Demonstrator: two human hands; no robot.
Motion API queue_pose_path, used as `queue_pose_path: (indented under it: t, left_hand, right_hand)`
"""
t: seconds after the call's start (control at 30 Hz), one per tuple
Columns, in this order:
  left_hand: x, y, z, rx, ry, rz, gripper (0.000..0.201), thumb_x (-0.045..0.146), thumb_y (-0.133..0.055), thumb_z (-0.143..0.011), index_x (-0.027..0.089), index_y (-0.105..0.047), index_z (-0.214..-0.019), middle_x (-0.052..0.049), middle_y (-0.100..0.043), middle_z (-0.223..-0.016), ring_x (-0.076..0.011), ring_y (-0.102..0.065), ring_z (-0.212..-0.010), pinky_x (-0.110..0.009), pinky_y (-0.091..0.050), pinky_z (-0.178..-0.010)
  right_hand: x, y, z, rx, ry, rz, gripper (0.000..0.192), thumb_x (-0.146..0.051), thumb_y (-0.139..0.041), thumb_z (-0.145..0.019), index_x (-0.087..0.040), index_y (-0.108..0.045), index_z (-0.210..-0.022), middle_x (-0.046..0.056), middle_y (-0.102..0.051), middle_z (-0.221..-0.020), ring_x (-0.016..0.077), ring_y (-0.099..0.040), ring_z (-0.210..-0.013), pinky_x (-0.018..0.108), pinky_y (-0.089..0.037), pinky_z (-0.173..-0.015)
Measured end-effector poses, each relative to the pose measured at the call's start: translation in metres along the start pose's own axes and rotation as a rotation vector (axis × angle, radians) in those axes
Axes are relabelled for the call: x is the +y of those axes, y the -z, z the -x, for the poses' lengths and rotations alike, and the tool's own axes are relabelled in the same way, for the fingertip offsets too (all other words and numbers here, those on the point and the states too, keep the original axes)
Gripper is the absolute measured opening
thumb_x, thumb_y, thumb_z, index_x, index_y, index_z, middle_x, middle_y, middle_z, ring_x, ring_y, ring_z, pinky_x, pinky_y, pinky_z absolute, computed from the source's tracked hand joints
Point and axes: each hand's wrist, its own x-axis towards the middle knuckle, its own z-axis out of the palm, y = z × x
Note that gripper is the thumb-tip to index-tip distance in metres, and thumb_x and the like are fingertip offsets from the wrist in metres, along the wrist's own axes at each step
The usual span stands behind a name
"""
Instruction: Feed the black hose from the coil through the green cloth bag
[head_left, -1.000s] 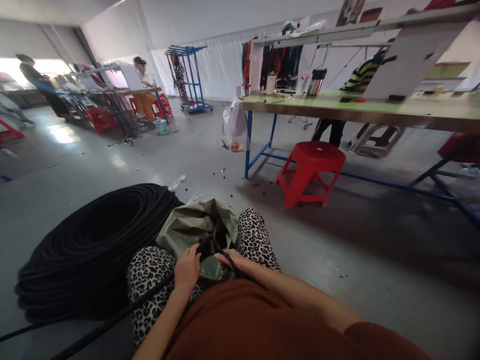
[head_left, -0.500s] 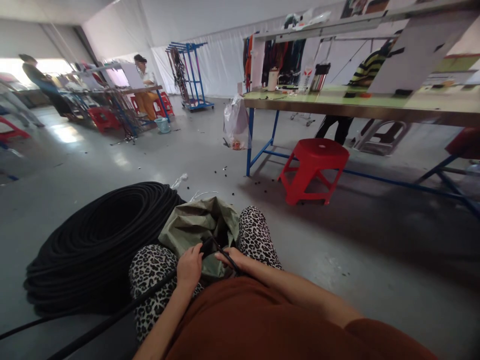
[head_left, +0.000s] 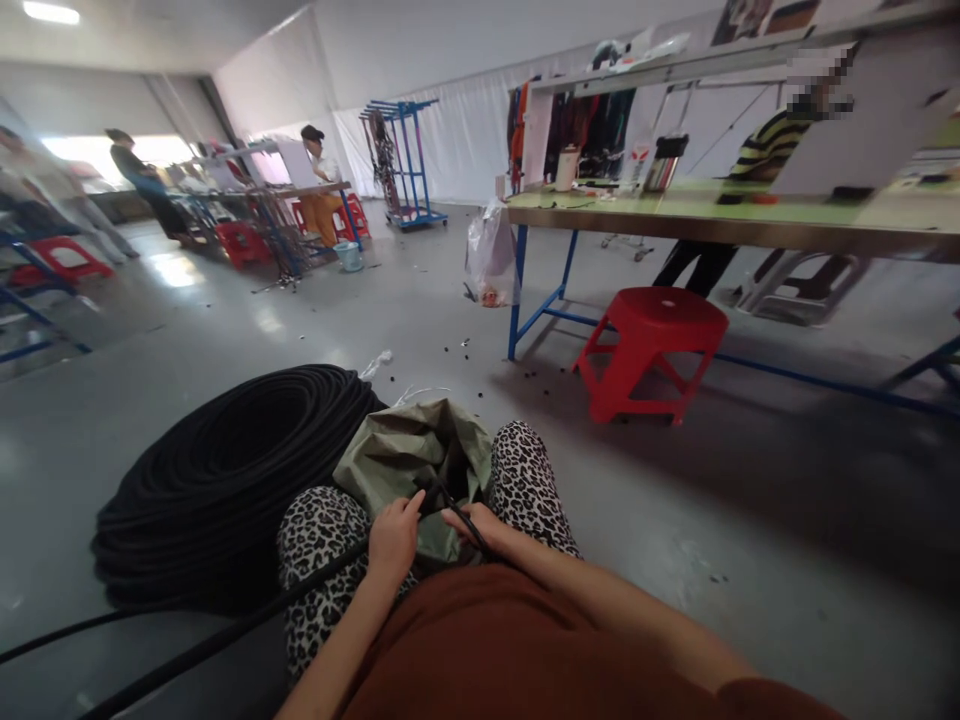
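My left hand (head_left: 394, 535) is closed around a thick black cord (head_left: 225, 637), which runs back over my left knee toward the lower left. In my right hand (head_left: 484, 528) are dark scissors (head_left: 466, 522), their blades meeting the cord's end just ahead of my left fingers. Both hands work over the mouth of an olive-green sack (head_left: 379, 445) held between my knees. A large coil of black cord (head_left: 172, 510) lies on the floor to my left. The dark cord end and blades blend together, so whether the blades are apart cannot be made out.
A red stool (head_left: 656, 320) stands in front of a green-topped table (head_left: 720, 232), with a plastic bag (head_left: 491, 255) hanging at its corner. Small black bits lie scattered on the floor. Several people are at other tables, and a blue rack (head_left: 411, 165) stands behind.
My view has swung slightly left, so everything sits farther right in the picture. Both hands keep their hold on the cord and scissors, with little movement between them.
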Motion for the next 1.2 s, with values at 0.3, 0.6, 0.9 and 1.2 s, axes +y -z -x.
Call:
queue_pose_path:
  t: [0.3,0.6,0.9,1.2]
  left_hand:
    - [0.002,0.002,0.003,-0.081,0.016,0.015,0.044,0.014,-0.045,-0.092,0.025,-0.057,-0.133,-0.006,-0.067,-0.102,-0.0180,-0.063,-0.097,-0.030,-0.046,-0.084]
    - [0.006,0.010,0.002,-0.147,0.042,0.049,0.044,0.014,-0.042,-0.093,0.024,-0.056,-0.133,-0.007,-0.068,-0.105,-0.0181,-0.061,-0.098,-0.031,-0.045,-0.087]
    - [0.002,0.007,0.001,-0.129,0.027,0.040,0.043,0.013,-0.042,-0.093,0.022,-0.057,-0.133,-0.007,-0.069,-0.106,-0.0172,-0.064,-0.098,-0.029,-0.046,-0.086]
    - [0.002,0.005,0.002,-0.150,0.046,0.057,0.043,0.015,-0.041,-0.093,0.023,-0.055,-0.133,-0.007,-0.068,-0.108,-0.0176,-0.063,-0.099,-0.029,-0.046,-0.087]
  right_hand:
    - [-0.008,0.003,0.006,-0.020,0.001,0.031,0.045,-0.055,-0.067,-0.083,-0.013,-0.060,-0.070,-0.001,-0.052,-0.057,0.0099,-0.052,-0.053,0.019,-0.038,-0.050]
    - [0.004,0.000,-0.001,-0.014,0.012,0.033,0.048,-0.059,-0.066,-0.082,-0.013,-0.060,-0.069,-0.001,-0.053,-0.055,0.0101,-0.051,-0.049,0.020,-0.039,-0.048]
    - [0.004,-0.003,0.001,0.049,-0.010,0.098,0.056,-0.066,-0.063,-0.080,-0.015,-0.059,-0.059,0.000,-0.054,-0.051,0.0099,-0.053,-0.045,0.018,-0.041,-0.046]
    - [-0.004,0.002,0.009,0.068,0.058,0.261,0.060,-0.064,-0.054,-0.087,-0.015,-0.061,-0.054,0.007,-0.064,-0.056,0.0154,-0.063,-0.056,0.020,-0.043,-0.053]
